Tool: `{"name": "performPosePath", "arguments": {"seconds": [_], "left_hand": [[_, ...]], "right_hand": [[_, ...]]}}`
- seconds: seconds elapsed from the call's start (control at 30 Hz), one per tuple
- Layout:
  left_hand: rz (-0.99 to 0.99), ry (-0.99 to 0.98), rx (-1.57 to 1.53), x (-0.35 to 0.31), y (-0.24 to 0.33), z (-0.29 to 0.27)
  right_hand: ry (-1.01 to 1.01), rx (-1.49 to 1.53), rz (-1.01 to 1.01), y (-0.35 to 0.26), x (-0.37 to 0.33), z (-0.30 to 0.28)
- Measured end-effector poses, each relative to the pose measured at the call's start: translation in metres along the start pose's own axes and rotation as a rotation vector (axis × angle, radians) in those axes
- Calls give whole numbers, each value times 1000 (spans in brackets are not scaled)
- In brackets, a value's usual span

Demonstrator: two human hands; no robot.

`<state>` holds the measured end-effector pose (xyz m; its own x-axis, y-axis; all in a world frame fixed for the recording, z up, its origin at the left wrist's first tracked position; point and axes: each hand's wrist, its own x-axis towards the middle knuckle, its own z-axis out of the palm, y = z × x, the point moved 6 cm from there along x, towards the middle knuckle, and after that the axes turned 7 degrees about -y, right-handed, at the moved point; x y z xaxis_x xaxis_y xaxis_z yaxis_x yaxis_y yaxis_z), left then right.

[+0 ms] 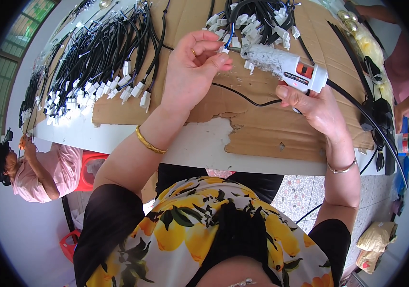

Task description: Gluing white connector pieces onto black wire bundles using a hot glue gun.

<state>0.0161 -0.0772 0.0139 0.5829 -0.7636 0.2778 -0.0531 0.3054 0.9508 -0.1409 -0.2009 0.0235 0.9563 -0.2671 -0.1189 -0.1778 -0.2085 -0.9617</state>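
Observation:
My left hand pinches a small white connector on the end of a black wire, held above the cardboard sheet. My right hand grips a white glue gun with an orange label. Its glue-crusted nozzle points left and touches the connector. A black cord runs from the gun across the cardboard. Just behind both hands lies a heap of black wires with white connectors.
Rows of black wires with white plugs cover the table's left side. Black cable ties and yellow bags lie at the right. A person in pink sits at lower left; another person's arm is at right. A red stool stands below the table edge.

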Motion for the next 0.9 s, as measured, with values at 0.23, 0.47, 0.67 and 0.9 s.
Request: {"name": "performPosePath", "arguments": {"seconds": [0.23, 0.47, 0.67, 0.9], "left_hand": [[33, 32, 129, -2, 4, -1], [87, 50, 131, -2, 5, -1], [92, 62, 132, -2, 6, -2], [68, 67, 125, -2, 6, -3]], "right_hand": [[-3, -15, -23, -3, 0, 1], [-1, -39, -1, -5, -1, 1], [-11, -29, -7, -1, -1, 1], [0, -4, -34, -3, 0, 0]]}}
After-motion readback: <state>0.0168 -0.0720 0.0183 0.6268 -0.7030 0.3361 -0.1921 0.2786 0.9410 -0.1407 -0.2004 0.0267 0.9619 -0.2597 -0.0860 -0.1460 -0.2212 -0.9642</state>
